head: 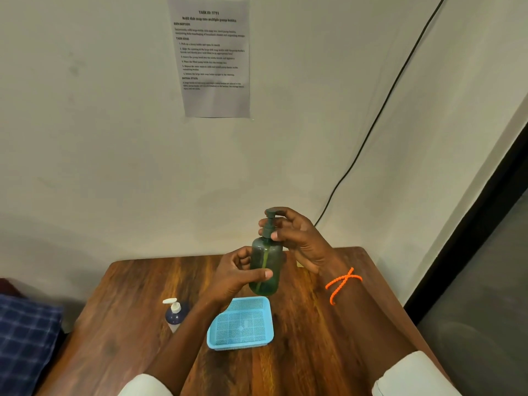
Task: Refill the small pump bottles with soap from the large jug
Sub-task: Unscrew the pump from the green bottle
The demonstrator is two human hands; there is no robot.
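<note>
Head-worn view, looking forward and down, table (328, 324) seemingly close

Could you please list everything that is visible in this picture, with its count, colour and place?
Green pump bottle: one, translucent dark green, held up above the table.
White-pump bottle: one, dark blue with white pump, standing on the table's left part.
Basket: one, light blue mesh, on the table below the held bottle.
Table: one, brown wood, against the wall.
Printed sheet: one, white, on the wall.
Cable: one, black, running down the wall.
Checked cloth: one, blue, far left.
Wristband: one, orange, right wrist.
Left hand: grips the bottle's body.
Right hand: fingers on the pump.
</note>
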